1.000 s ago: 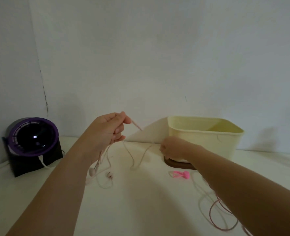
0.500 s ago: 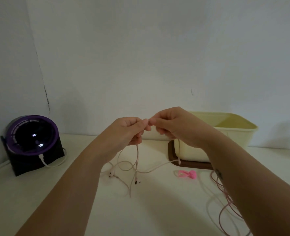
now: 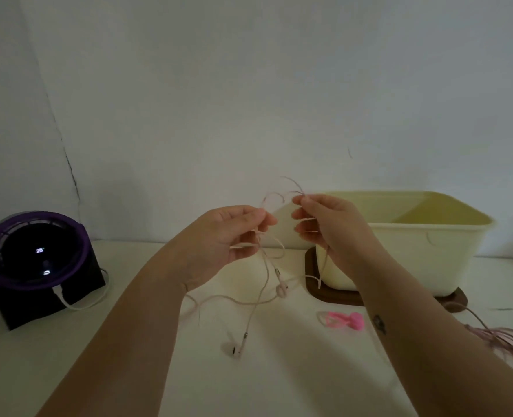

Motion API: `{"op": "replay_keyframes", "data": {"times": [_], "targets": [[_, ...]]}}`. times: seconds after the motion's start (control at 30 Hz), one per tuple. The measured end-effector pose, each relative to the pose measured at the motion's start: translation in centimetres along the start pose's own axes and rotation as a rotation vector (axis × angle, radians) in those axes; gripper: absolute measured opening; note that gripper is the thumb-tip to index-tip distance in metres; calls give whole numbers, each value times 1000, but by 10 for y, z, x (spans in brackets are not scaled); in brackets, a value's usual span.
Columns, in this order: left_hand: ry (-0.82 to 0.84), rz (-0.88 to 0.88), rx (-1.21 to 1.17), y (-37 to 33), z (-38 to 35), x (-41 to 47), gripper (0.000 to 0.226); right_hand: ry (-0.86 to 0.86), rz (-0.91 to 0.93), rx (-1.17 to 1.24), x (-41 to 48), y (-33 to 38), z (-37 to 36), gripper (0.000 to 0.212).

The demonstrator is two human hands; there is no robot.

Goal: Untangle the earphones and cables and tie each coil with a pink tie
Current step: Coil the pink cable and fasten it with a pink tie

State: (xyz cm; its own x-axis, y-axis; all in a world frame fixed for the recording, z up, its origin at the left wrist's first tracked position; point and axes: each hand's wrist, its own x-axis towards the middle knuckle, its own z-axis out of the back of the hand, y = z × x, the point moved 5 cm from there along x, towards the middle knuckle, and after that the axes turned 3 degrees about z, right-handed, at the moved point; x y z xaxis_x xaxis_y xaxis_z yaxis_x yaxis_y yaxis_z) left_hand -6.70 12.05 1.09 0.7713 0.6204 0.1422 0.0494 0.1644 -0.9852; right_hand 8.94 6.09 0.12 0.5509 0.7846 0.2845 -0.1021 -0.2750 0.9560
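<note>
Hands have parted: left hand and right hand each pinch the tangled earphones; pink tie lies unused nearby.

Device left on table, bin right on mat, tie before bin

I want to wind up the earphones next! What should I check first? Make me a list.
1. Grip: left hand and right hand both pinch the earphone cord: ok.
2. Cord free of crossings: not ok, strands cross below the hands.
3. Earbuds in sight: ok. The upper earbud dangles and the lower earbud is down near the table.
4. Pink tie ready on the table: ok.
5. Pink cable apart from the earphones: cannot tell, the right arm hides that spot.
</note>
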Motion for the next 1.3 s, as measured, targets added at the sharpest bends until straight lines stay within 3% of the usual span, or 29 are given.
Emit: {"op": "replay_keyframes", "data": {"times": [0.07, 0.17, 0.3, 0.4, 0.53, 0.67, 1.03, 1.2, 1.3], "targets": [[-84, -13, 15, -1, 2, 2, 23, 75, 80, -233, -4, 9, -6, 22], [-160, -54, 12, -3, 0, 3, 26, -6, 314, -489, -12, 30, -5, 29], [-209, -87, -10, -5, -3, 2, 25, -66, 518, -516, -32, 56, -3, 10], [-216, -84, -84, -4, -4, 3, 25, 146, 477, -550, -43, 61, -15, 3], [-191, -77, -143, -3, -10, 1, 24, 347, 451, -688, -54, 56, -26, 13], [-206, -81, -121, -3, -9, -2, 23, 341, 448, -669, -56, 63, -24, 13], [-225, -172, -86, -9, -14, -6, 22, 418, 201, -570, -50, 34, -27, 12], [-186, -87, -420, -3, -19, -3, 20, 425, 150, -421, -46, 34, -19, 14], [-164, -41, -475, 1, -22, -2, 19, 435, 99, -360, -43, 35, -12, 12]]}}
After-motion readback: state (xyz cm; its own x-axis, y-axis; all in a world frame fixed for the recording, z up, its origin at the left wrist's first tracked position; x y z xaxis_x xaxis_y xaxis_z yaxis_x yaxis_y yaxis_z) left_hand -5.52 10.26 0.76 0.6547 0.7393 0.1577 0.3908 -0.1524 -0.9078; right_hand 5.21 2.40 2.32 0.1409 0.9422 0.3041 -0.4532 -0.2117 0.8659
